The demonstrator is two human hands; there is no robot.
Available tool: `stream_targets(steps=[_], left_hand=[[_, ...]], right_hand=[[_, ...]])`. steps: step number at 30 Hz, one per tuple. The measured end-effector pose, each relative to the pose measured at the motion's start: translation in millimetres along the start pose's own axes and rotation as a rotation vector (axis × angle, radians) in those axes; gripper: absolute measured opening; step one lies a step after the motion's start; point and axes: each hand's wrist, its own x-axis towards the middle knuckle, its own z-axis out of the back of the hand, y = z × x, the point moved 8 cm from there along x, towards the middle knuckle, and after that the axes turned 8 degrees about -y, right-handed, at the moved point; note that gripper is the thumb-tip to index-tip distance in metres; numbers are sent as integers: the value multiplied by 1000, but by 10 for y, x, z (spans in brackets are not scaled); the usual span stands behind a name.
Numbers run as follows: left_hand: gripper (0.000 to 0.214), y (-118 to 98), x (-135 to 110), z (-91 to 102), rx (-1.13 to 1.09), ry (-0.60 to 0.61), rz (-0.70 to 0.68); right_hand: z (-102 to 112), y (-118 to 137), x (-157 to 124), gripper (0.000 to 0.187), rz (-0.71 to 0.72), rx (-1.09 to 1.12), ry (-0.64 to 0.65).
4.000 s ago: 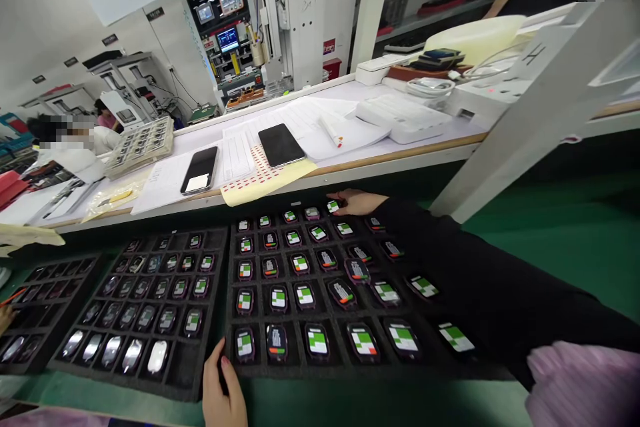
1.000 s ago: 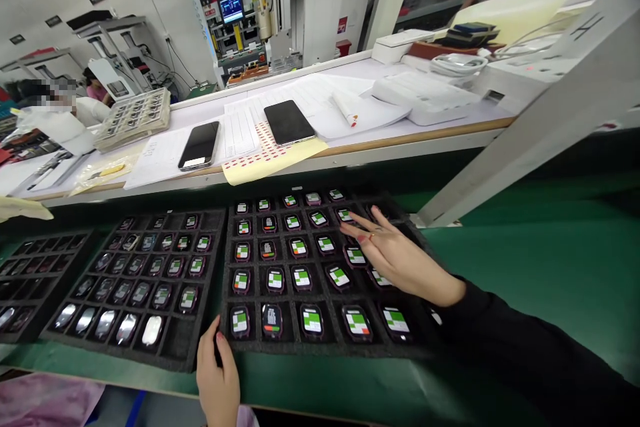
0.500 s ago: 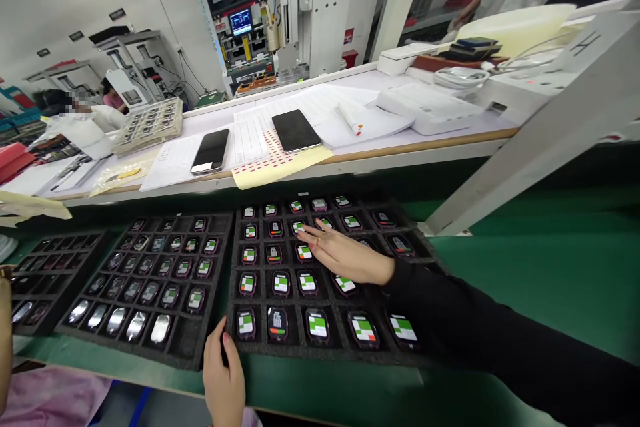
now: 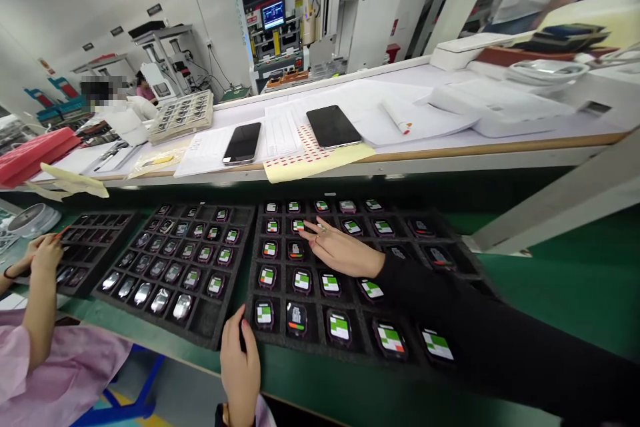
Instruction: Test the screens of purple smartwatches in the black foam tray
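Fingers stretched out, my right hand [image 4: 345,250] lies over the back rows of a black foam tray [image 4: 315,345]. Its fingertips touch or hover just over a smartwatch [image 4: 298,226] with a lit green-and-white screen, second column, second row from the back. The palm hides some neighbouring watches. My left hand [image 4: 241,363] rests with extended fingers against the tray's front left corner, holding nothing visible. Most watches around show green-and-white screens; a front-row watch [image 4: 297,317] shows a dark screen with text.
Left of it lies a second foam tray [image 4: 200,339] of watches, then a third tray [image 4: 103,213] by a co-worker's hands [image 4: 46,257]. Above, a shelf holds two phones [image 4: 243,143] [image 4: 333,125], papers and a white box [image 4: 500,103]. A slanted white post [image 4: 545,203] stands right.
My right hand has shifted one column left in the tray. The watch at its fingertips went from dark with text to green and white. The view turned left, showing more of the co-worker.
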Motion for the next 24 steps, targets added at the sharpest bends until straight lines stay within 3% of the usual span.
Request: stream_targets(steps=[7,12,15,19,24], left_hand=[[52,-59,3,11,5,-8,-41],[51,-73,-3,13,4,-7,-53],[49,-77,-11,11,5,-1,-56],[48,-87,-12,10,4,-3,-58],[47,-100,-7,12,0,-6,-64]], right_hand=[[48,322,-175,49,-16,75,21],[-69,374,-213,47,-7,117,61],[2,442,-254,47,-16,148,60],[196,711,-367,48,-47,244,69],[237,1103,-570,47,-54,355,107]])
